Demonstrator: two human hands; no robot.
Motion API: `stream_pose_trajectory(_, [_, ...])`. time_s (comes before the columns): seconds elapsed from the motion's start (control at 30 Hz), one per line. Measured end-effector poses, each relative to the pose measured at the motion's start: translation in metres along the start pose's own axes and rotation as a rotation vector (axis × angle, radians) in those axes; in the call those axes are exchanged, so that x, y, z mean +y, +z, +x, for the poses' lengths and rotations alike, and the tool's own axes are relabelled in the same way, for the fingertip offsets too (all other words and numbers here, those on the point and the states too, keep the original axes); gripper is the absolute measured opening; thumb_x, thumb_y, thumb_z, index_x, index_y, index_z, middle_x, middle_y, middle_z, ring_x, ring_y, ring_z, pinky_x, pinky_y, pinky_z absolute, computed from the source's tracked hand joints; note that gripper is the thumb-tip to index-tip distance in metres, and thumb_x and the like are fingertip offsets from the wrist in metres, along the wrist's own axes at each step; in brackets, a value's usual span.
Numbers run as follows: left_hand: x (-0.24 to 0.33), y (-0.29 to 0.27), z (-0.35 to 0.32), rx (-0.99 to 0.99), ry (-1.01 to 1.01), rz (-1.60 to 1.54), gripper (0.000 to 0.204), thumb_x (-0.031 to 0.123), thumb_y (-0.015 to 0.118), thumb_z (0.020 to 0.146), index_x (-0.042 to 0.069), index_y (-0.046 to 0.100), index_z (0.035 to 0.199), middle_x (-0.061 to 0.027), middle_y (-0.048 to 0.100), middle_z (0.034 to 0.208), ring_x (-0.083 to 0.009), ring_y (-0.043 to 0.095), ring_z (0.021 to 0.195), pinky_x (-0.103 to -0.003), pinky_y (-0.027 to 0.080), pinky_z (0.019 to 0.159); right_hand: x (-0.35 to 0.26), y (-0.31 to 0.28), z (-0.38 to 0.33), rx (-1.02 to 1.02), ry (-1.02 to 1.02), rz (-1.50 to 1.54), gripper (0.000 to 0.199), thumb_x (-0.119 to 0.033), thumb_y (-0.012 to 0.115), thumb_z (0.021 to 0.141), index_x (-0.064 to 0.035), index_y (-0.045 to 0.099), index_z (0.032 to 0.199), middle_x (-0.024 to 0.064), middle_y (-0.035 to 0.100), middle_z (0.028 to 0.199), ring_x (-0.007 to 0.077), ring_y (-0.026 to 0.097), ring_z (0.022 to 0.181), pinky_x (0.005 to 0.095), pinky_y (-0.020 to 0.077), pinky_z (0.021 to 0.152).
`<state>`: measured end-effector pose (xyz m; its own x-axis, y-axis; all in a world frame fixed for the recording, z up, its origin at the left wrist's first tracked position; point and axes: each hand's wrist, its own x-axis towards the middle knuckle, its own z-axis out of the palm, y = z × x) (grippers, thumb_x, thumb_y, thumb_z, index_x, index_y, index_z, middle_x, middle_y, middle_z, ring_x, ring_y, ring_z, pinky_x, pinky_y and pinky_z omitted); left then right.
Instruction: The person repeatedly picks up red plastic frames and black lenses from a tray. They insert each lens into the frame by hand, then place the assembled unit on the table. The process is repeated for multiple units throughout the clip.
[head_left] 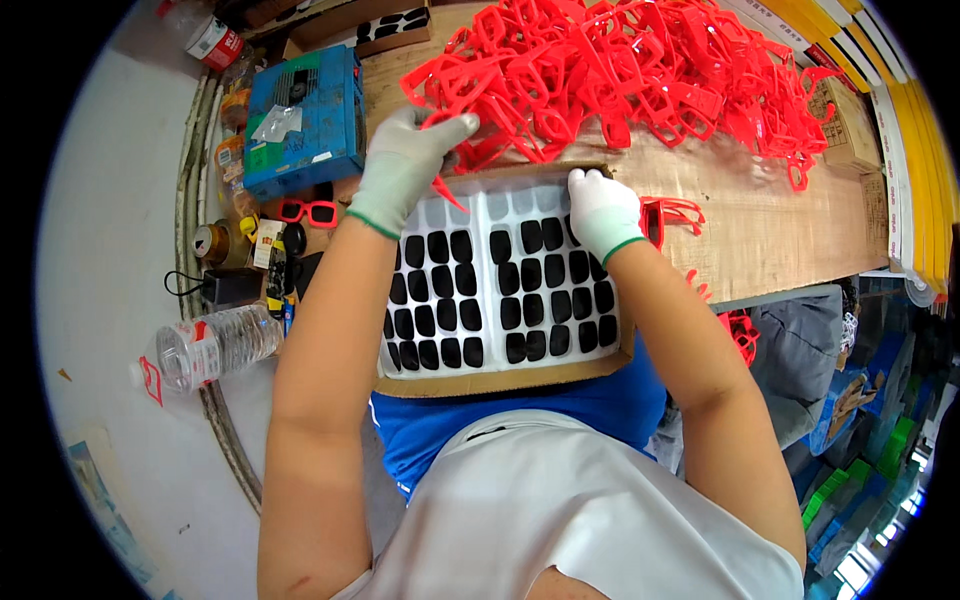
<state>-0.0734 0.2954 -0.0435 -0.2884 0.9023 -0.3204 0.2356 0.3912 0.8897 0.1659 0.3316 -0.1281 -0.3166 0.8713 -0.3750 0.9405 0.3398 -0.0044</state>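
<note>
My left hand (412,158), in a pale glove with a green cuff, is closed on a red glasses frame (449,194) at the far left corner of a cardboard tray. My gloved right hand (606,212) is over the far right part of this tray (500,384), its fingers pressed together; what they hold, if anything, is hidden. A white insert (489,300) in the tray bears rows of black lenses (443,282). Several far slots hold no black lens. The tray's near edge is against my lap.
A big heap of red glasses frames (600,70) covers the far table. Red glasses (668,214) lie right of the tray; dark-lensed ones (309,212) lie left, below a blue metal box (303,120). A clear plastic bottle (215,347) is at the left; a cardboard box (850,125) stands far right.
</note>
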Motion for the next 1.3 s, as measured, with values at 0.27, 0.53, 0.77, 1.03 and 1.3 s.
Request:
stream_pose_trajectory(0.27, [0.033, -0.015, -0.105, 0.105, 0.389, -0.472, 0.032, 0.014, 0.056, 0.098, -0.007, 0.054, 0.122, -0.0157, 0.069, 0.097, -0.0139, 0.068, 0.077, -0.026, 0.055, 0.064, 0.013, -0.007, -0.020, 0.148, -0.133, -0.031, 0.022, -0.010, 0.057, 0.088, -0.0097, 0.065, 0.108, 0.0148, 0.061, 0.114, 0.0326, 0.067, 0.102, 0.0460, 0.0562, 0.084])
stream_pose_trajectory(0.53, [-0.097, -0.092, -0.214, 0.279, 1.011, 0.397, 0.042, -0.001, 0.057, 0.087, -0.003, 0.055, 0.129, -0.0224, 0.062, 0.125, -0.0357, 0.065, 0.107, -0.044, 0.044, 0.105, -0.012, 0.010, -0.157, 0.474, -0.491, 0.623, 0.006, -0.007, 0.064, 0.084, -0.0076, 0.058, 0.084, 0.0138, 0.059, 0.086, 0.0359, 0.061, 0.083, 0.0464, 0.0511, 0.072])
stream_pose_trajectory(0.77, [-0.116, -0.071, -0.266, 0.228, 0.044, -0.767, 0.052, -0.006, 0.040, 0.078, -0.002, 0.044, 0.130, -0.0200, 0.063, 0.109, -0.0248, 0.067, 0.082, -0.038, 0.058, 0.074, -0.029, 0.068, -0.237, 0.404, -0.598, 0.536, 0.013, -0.004, 0.070, 0.076, -0.0065, 0.062, 0.086, 0.0104, 0.068, 0.099, 0.0313, 0.064, 0.099, 0.0462, 0.0441, 0.099])
stream_pose_trajectory(1.03, [-0.084, -0.027, -0.277, -0.268, -0.010, -1.259, 0.084, -0.008, 0.051, 0.070, 0.009, 0.029, 0.149, -0.0248, 0.052, 0.135, -0.0452, 0.067, 0.107, -0.063, 0.060, 0.085, -0.013, 0.078, -0.213, 0.347, -0.730, 0.503, 0.008, -0.006, 0.068, 0.078, -0.0075, 0.061, 0.083, 0.0060, 0.068, 0.090, 0.0265, 0.065, 0.092, 0.0433, 0.0470, 0.090])
stream_pose_trajectory(1.3, [-0.062, 0.000, -0.293, -0.273, -0.228, -0.688, 0.052, 0.017, 0.045, 0.105, 0.003, 0.027, 0.152, -0.0202, 0.057, 0.132, -0.0288, 0.066, 0.110, -0.040, 0.058, 0.090, 0.005, 0.016, -0.229, 0.287, -0.735, 0.750, 0.017, 0.001, 0.071, 0.079, -0.0032, 0.064, 0.093, 0.0104, 0.070, 0.092, 0.0273, 0.067, 0.079, 0.0362, 0.0534, 0.071])
